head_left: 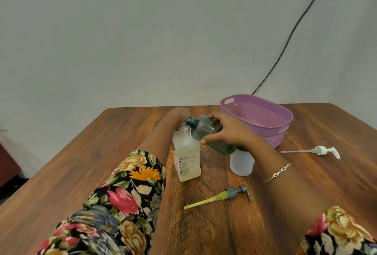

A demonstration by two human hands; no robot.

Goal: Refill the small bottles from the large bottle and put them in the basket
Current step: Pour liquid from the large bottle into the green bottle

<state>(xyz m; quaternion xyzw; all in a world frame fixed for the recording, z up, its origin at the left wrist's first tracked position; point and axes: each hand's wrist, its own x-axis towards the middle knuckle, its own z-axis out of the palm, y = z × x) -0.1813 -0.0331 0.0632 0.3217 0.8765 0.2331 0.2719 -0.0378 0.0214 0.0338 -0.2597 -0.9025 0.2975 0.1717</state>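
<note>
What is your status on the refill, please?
Right hand grips dark bottle, tilted, open neck over clear bottle. Left hand at its top, grip hidden. Basket: no bottles visible. Grey pump, white pump loose on table.

Plain indoor room, likely domestic, though the exact kind cannot be told. A wood-grain worktop [122, 132] is set against a bare, pale painted wall [142, 30]. A loose black cable [291, 36] is hung down that wall. A lilac plastic basket [273, 138] and two pump heads, white [320, 150] and grey [232, 193], are laid out.
</note>
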